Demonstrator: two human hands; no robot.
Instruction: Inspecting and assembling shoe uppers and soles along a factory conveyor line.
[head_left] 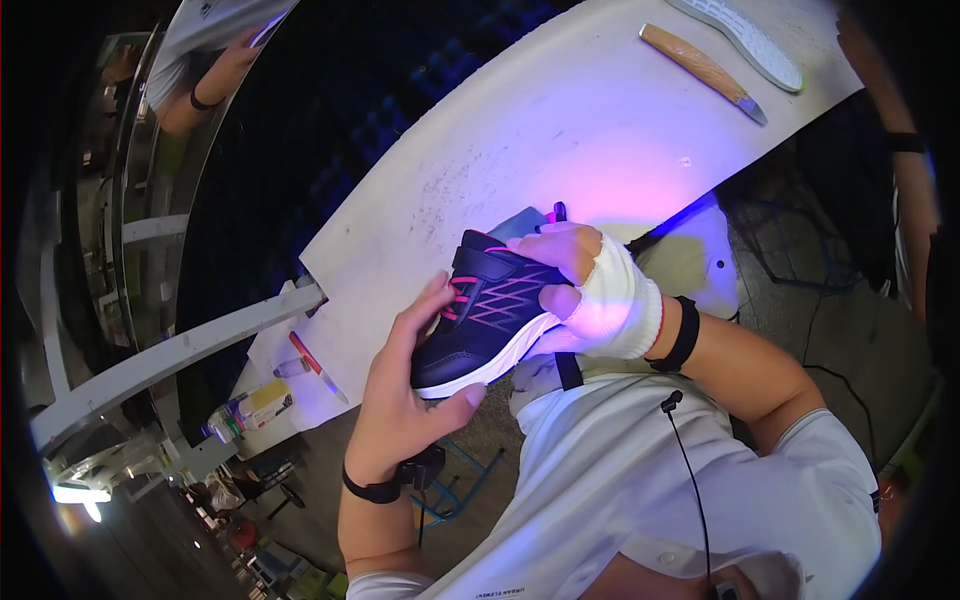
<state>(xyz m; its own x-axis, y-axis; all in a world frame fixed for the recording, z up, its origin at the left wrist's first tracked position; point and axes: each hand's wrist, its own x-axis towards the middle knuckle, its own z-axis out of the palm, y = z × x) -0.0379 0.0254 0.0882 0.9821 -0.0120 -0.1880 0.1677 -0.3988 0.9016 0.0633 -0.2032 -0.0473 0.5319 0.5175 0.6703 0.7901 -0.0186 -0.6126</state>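
A black sneaker [490,295] with pink crossed lines, a strap and a white sole is held between my two hands above the near edge of the table. My left hand [400,385] is wrapped round the toe, thumb on the white sole and fingers over the upper. My right hand [605,295], in a white fingerless glove, grips the other end and side of the shoe. Behind the shoe, by the right fingers, shows a grey-blue flat piece [520,224]; its kind is unclear. A small dark and pink tip stands beside it.
On the pale table [450,130] lie a wooden-handled knife [700,70] and a white shoe sole [745,40], far right. A red pen-like tool [305,355] and a small box [265,403] sit left. A curved metal bar [190,345] meets the table. Another person's arm [215,90] shows upper left.
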